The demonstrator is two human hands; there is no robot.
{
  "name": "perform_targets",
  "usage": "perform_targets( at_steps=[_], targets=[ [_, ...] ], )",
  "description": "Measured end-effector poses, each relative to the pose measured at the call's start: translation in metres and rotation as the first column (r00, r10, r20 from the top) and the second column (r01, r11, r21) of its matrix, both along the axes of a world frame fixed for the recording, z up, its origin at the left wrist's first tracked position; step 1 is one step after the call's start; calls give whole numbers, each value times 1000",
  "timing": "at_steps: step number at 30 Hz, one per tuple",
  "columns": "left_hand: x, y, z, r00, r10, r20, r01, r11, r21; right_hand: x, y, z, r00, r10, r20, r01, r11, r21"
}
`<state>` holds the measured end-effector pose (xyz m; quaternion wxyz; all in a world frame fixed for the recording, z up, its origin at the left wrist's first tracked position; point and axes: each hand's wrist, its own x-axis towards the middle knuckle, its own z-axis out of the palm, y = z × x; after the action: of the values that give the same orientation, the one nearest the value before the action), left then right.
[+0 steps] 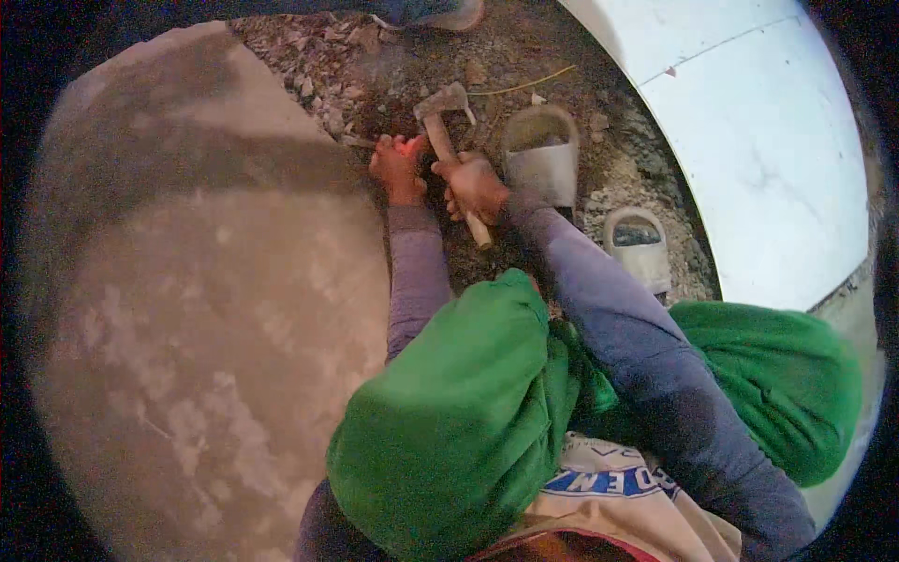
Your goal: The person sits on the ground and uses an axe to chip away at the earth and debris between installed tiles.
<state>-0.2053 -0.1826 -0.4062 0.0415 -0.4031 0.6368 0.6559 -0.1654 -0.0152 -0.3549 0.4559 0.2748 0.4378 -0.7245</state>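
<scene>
Though near sandals (541,167), hammer (438,136) in hand (476,185)

This looks like a building or repair site, shown by the wide grey-brown slab (215,290), the stone rubble (323,70) along its edge, the bare dark earth (515,47), 1 large white panel (768,140) and 1 wooden-handled hammer-like tool (436,131).

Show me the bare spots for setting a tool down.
Bare: the concrete slab, left of the left hand and green trousers. Crowded: the dirt between slab and white panel, with the right hand, hammer, sandals and rubble.
</scene>
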Motion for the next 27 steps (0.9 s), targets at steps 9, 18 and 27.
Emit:
perform_targets(
  at_steps=[9,18,27],
  targets=[
    [-16,-44,14,955,288,-73,-281,955,91,2,5,-6,982,85,-170,-106,987,-120],
    [-49,-58,30,952,-201,-231,139,956,-259,-12,10,8,984,120,-128,-128,990,-53],
    [-86,-51,19,897,392,-201,-356,914,196,-49,9,24,965,76,-251,-83,996,-17]
  ],
)
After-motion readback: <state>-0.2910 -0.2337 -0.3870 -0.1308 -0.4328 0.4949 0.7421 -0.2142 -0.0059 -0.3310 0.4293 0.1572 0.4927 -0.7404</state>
